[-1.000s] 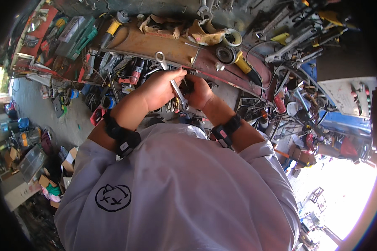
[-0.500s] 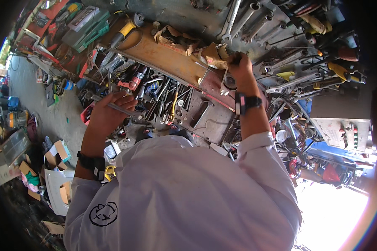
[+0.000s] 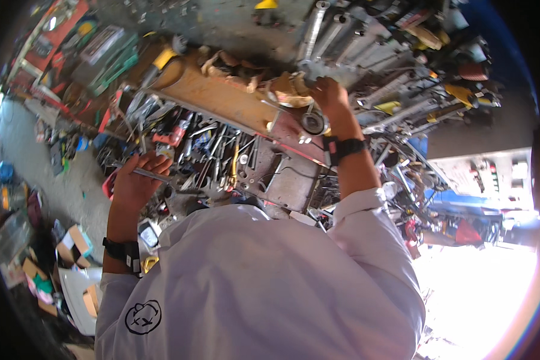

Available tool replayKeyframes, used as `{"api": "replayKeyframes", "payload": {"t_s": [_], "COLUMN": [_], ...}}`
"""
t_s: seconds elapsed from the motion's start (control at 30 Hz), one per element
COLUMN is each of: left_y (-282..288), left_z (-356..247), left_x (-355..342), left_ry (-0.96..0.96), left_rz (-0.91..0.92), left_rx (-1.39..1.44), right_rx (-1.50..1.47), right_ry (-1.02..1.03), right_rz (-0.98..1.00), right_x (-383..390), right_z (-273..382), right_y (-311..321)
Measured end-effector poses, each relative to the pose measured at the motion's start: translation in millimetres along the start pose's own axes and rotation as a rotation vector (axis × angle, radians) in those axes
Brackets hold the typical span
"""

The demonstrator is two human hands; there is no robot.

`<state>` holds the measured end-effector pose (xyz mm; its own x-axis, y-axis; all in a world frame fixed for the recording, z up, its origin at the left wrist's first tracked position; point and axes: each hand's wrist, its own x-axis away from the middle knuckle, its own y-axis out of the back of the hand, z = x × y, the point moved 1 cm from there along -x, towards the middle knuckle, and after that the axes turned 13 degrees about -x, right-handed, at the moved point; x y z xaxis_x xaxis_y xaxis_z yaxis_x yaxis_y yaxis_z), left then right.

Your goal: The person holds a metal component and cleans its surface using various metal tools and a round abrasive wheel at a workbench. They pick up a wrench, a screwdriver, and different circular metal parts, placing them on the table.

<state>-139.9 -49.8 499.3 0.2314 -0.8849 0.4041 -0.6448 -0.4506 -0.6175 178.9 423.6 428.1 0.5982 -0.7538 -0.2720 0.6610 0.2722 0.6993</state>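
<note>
My left hand [image 3: 135, 179] has a metal wrench [image 3: 152, 174] lying across it, gripped by the thumb and palm with the fingers loosely bent. Below that hand's fingertips, a heap of hand tools [image 3: 213, 153] fills the lower shelf. My right hand [image 3: 330, 96] is at the bench top, its fingers curled together beside a torn cardboard box [image 3: 290, 90]. Whatever is in those fingers is blurred and hidden. Just under the right wrist sits a round metal part [image 3: 312, 122] with a dark ring.
Several large wrenches [image 3: 327, 39] hang on the panel ahead. Pliers and other tools crowd the right. An angle grinder [image 3: 162, 60] and a green case [image 3: 117, 66] stand at the bench's left. Another torn box [image 3: 231, 69] lies behind. Cardboard boxes [image 3: 72, 243] litter the floor.
The whole view has shifted and blurred, with bench and hands displaced leftward. My left hand still holds the wrench; my right hand stays by the torn box.
</note>
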Motion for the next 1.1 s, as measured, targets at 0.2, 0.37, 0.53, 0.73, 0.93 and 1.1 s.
{"api": "replayKeyframes", "payload": {"t_s": [0.2, 0.37, 0.53, 0.73, 0.93, 1.1], "left_y": [-96.0, -199.0, -240.1, -251.8, -138.7, 18.5], "left_z": [20.9, 68.0, 112.6, 123.0, 77.6, 68.5], "left_x": [-71.2, -104.7, -124.7, -121.9, -97.3, -18.3], "left_ry": [0.187, 0.299, 0.461, 0.491, 0.324, 0.158], "left_rz": [0.202, 0.37, 0.553, 0.561, 0.219, -0.163], "left_rx": [-0.151, -0.384, -0.484, -0.585, -0.469, -0.612], "right_rx": [-0.904, -0.602, -0.913, -0.945, -0.942, -0.914], "right_ry": [-0.121, 0.042, -0.376, -0.536, -0.365, -0.187], "right_rz": [0.531, 0.356, 0.333, 0.241, -0.406, -0.588], "right_x": [102.3, 179.5, 221.4, 235.1, 161.4, 101.0], "right_z": [149.2, 210.6, 174.7, 137.9, 87.9, 33.4], "right_y": [16.7, 22.7, 37.8, 57.2, 110.3, 141.0]}}
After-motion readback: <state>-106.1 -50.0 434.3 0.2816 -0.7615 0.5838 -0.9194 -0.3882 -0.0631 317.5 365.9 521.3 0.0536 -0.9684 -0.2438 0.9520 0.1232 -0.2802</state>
